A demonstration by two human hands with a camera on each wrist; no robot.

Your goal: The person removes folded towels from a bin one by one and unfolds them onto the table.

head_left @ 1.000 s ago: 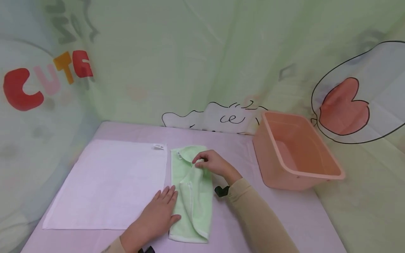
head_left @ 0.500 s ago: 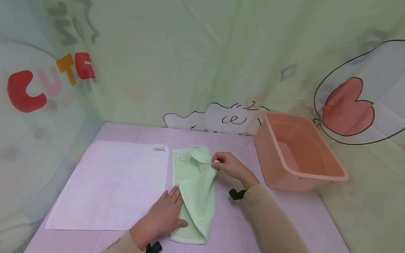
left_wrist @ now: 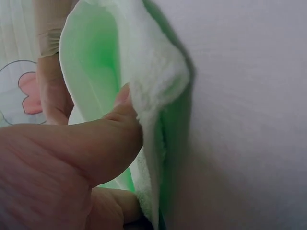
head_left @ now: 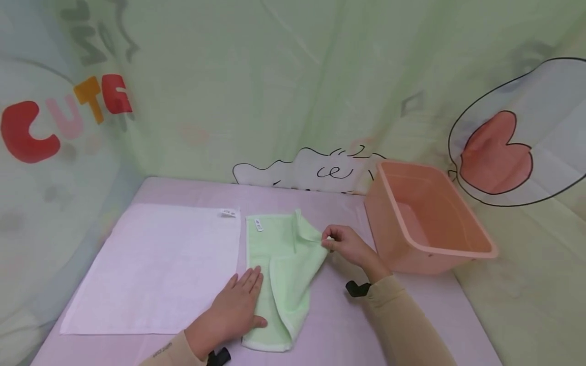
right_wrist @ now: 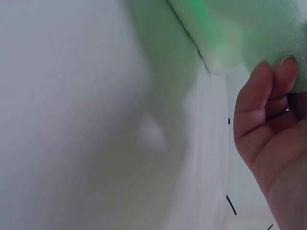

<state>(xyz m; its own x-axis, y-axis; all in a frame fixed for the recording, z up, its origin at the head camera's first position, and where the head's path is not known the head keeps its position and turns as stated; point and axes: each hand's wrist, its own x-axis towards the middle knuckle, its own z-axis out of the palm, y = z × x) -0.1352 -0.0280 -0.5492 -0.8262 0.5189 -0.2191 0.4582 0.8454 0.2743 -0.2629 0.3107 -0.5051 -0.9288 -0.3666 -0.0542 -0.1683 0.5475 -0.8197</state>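
A light green towel (head_left: 297,279) lies on the table in the head view, partly folded, with a small white tag (head_left: 258,224) at its far left corner. My left hand (head_left: 235,305) rests flat on its near left part, fingers straight. In the left wrist view the thumb (left_wrist: 110,136) lies against the towel (left_wrist: 153,86). My right hand (head_left: 350,247) pinches the towel's far right corner and holds it lifted off the table. In the right wrist view the curled fingers (right_wrist: 254,96) are at the edge of the raised green cloth (right_wrist: 273,28).
A white towel (head_left: 155,269) lies spread flat to the left of the green one, tag at its far right corner. An orange plastic bin (head_left: 398,234) stands at the back right of the pale purple table (head_left: 339,325). Printed cloth hangs behind and at the sides.
My right hand has drawn the pinched corner of the green towel to the right, opening out the upper layer. The left hand stays pressed on the towel at nearly the same place.
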